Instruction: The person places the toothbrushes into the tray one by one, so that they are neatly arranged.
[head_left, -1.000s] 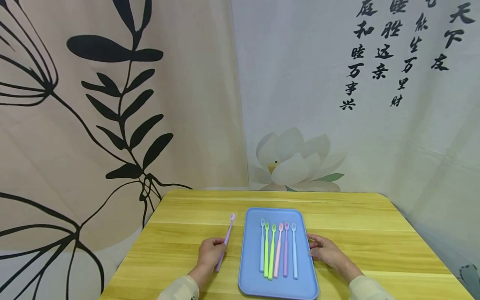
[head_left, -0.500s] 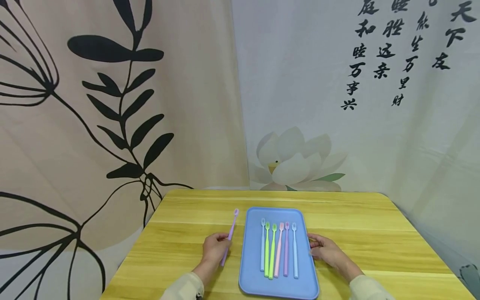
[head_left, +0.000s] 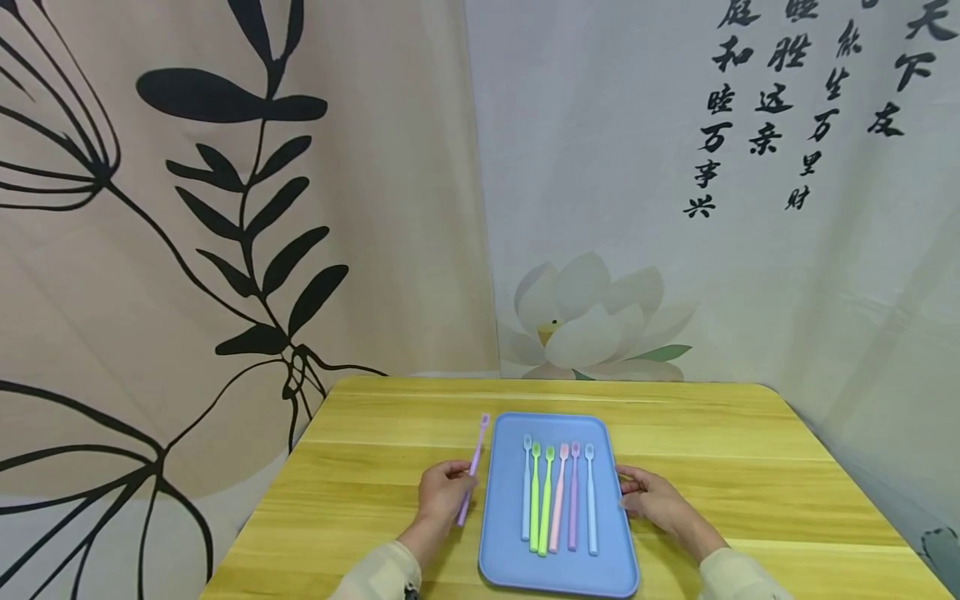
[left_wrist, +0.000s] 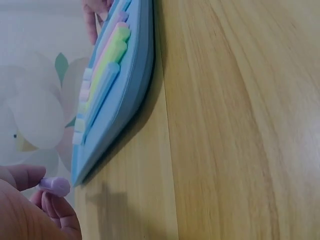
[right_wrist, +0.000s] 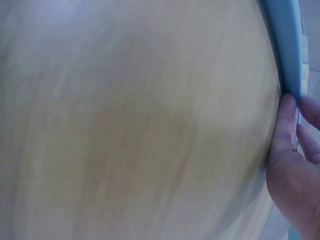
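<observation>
In the head view my left hand [head_left: 444,493] pinches a purple toothbrush [head_left: 482,437] by its handle, head up, just left of the blue tray [head_left: 611,542]. The left wrist view shows the handle end [left_wrist: 56,186] poking out between thumb and fingers. My right hand [head_left: 660,507] grips the tray's right side; in the right wrist view the thumb [right_wrist: 286,112] lies against the outer wall and a finger crosses the rim. Side by side in the tray lie a blue toothbrush [head_left: 527,500], two green toothbrushes [head_left: 535,496], a pink toothbrush [head_left: 558,508], another purple one [head_left: 573,500] and another blue one [head_left: 592,508].
The tray rests on a light wooden table [head_left: 720,450] with rounded far corners. Behind it hangs a cloth backdrop [head_left: 405,208] printed with dark plants, a pale lotus and black characters.
My left hand has carried the purple toothbrush rightward and slightly away from me, closer to the tray's left edge. The right hand keeps its place at the tray.
</observation>
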